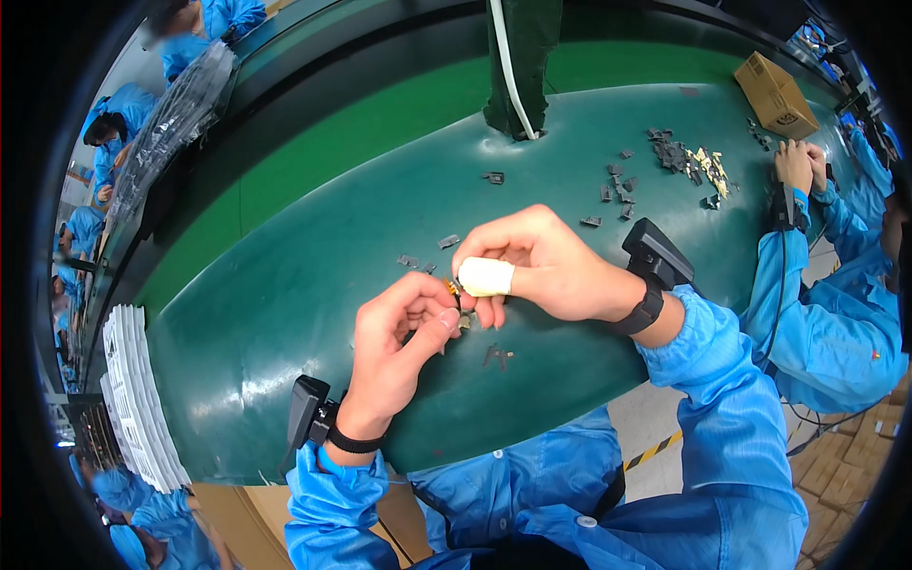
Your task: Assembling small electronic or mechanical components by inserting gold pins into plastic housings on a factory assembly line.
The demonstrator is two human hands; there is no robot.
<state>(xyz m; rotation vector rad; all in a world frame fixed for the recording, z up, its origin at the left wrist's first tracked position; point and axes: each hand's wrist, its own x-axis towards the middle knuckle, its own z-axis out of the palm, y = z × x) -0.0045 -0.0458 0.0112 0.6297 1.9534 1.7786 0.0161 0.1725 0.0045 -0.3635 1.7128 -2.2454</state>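
Observation:
My left hand (391, 344) and my right hand (551, 268) meet above the green table, fingers closed in pinches. Between their fingertips is a small black and gold part (453, 286), mostly covered by the fingers, so its exact kind does not show. A pale wrap (485, 276) covers my right thumb. Just under the fingertips, a small pale yellowish bit (465, 321) shows near my left thumb. Small black plastic pieces (448, 242) lie beyond my hands, and a few dark slivers (497, 356) lie on the nearer side.
Farther right on the green table (313, 247) are a heap of black pieces (670, 152), pale yellow strips (711, 169) and a cardboard box (777, 95). A co-worker's hands (800, 166) rest by the box. White trays (138, 399) are stacked at left; a post (522, 66) stands behind.

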